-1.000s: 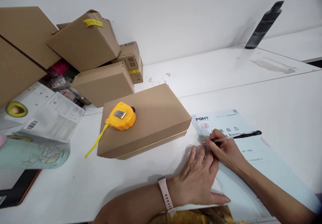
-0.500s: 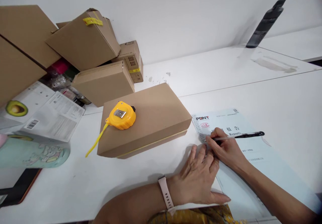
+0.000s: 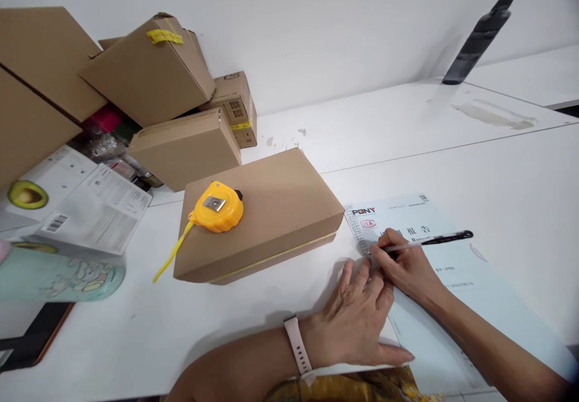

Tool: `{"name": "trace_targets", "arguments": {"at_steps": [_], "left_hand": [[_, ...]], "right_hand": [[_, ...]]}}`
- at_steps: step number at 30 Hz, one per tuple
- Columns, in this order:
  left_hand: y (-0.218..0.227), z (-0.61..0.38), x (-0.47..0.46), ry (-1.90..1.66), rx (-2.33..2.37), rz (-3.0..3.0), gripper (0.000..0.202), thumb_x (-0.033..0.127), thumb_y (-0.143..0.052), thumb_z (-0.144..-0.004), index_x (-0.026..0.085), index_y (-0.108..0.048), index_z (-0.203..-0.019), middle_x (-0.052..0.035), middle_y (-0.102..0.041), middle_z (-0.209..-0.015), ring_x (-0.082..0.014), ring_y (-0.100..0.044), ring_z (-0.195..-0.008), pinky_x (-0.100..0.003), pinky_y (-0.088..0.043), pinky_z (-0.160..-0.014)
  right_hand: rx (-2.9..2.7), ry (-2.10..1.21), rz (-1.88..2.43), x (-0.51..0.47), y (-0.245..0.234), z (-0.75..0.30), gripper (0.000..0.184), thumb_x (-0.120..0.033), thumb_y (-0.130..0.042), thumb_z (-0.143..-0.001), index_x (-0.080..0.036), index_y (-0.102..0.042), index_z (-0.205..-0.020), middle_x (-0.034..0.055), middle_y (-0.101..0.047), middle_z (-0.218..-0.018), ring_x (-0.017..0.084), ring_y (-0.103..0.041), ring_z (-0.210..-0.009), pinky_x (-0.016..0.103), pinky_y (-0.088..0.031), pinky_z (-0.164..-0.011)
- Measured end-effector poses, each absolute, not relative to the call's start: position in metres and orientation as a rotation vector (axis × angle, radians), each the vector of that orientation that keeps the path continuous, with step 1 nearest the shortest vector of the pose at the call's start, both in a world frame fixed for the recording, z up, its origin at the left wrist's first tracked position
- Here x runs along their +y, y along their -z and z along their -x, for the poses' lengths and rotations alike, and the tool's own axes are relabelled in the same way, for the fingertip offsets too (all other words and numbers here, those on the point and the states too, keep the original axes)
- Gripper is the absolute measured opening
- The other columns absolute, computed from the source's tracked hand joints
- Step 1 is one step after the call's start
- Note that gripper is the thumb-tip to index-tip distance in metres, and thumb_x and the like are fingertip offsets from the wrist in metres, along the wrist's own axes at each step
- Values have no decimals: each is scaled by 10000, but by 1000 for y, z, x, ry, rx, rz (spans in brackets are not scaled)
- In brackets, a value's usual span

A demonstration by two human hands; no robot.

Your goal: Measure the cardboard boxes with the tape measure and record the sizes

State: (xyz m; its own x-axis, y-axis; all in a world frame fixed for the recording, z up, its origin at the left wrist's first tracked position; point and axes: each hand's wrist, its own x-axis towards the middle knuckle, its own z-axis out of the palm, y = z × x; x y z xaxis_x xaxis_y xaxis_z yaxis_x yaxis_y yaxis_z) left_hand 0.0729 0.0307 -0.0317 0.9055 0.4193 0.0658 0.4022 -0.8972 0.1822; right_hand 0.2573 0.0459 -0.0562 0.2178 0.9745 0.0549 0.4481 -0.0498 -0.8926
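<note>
A black pen with a clear barrel [image 3: 446,238] is pinched in my right hand [image 3: 407,266], its tip low at the left edge of a pale blue report booklet [image 3: 470,305]. Small handwriting runs down a white strip [image 3: 357,233] along that edge. My left hand [image 3: 359,314], with a pink watch band at the wrist, lies flat, fingers stretched out, over the strip's lower end and the table. Its fingertips are close beside my right hand. Left of both hands sits a closed brown cardboard box [image 3: 262,209] with a yellow tape measure [image 3: 217,207] on top.
Several cardboard boxes [image 3: 149,70] are stacked at the back left. Below them are a white avocado-print box [image 3: 94,209] and a mint-green bottle [image 3: 67,275] lying near a dark tablet-like object [image 3: 47,336]. A black bottle [image 3: 477,43] stands by the wall at the back right.
The view has shifted very slightly. The far end of the pen has tipped up a little in my right hand; my left hand stays in place.
</note>
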Motion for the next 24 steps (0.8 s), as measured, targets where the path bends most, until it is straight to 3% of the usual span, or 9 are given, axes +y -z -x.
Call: {"name": "trace_targets", "arguments": {"at_steps": [17, 24], "left_hand": [[31, -73, 32, -154, 627, -2902, 937, 768, -296, -936, 26, -329, -1507, -182, -386, -1576, -369, -226, -1492, -536, -172, -1223], [28, -73, 34, -138, 619, -2851, 930, 754, -277, -949, 18, -305, -1516, -192, -368, -1588, -346, -184, -1522, -542, -109, -1247]], "right_hand": [[-1301, -831, 1629, 45, 54, -256, 273, -371, -629, -859, -242, -453, -695, -63, -426, -572, 117, -396, -514, 257, -329, -468], [-1255, -836, 1648, 45, 51, -256, 267, -339, -666, -814, -241, -452, -688, -68, -421, -556, 113, -390, -502, 251, -316, -453]]}}
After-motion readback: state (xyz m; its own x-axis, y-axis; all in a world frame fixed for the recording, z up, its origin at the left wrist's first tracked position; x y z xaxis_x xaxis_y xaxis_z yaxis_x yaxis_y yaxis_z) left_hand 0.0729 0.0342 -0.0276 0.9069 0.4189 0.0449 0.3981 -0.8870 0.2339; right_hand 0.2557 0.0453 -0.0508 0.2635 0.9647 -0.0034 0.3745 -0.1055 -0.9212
